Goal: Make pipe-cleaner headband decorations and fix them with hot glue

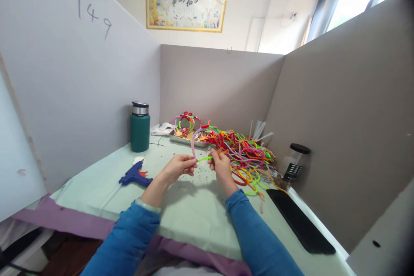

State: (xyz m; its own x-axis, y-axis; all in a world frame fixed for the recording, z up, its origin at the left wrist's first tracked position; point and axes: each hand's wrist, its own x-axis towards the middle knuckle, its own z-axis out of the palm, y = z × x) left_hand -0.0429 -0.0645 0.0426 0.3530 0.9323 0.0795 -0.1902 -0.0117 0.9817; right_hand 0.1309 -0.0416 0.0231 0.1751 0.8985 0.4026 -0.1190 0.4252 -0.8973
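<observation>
A ring of joined pipe cleaners (194, 140), pink, lilac, red, green and orange, is held upright over the table between both hands. My left hand (179, 166) pinches its lower left part, where pink meets bright green. Closed on the lower right part, by the green and orange stretch, is my right hand (221, 167). Some of the ring's right side blends into the pile of loose pipe cleaners (249, 148) behind it. A blue glue gun (134, 174) with a clear glue stick lies left of my left forearm.
A green bottle (140, 129) stands at the back left. Finished-looking rings (186, 123) rest on a metal tray (181, 139) of small pieces. To the right are a black-lidded jar (295, 164) and a black flat slab (299, 220). Grey partitions (220, 82) enclose the table.
</observation>
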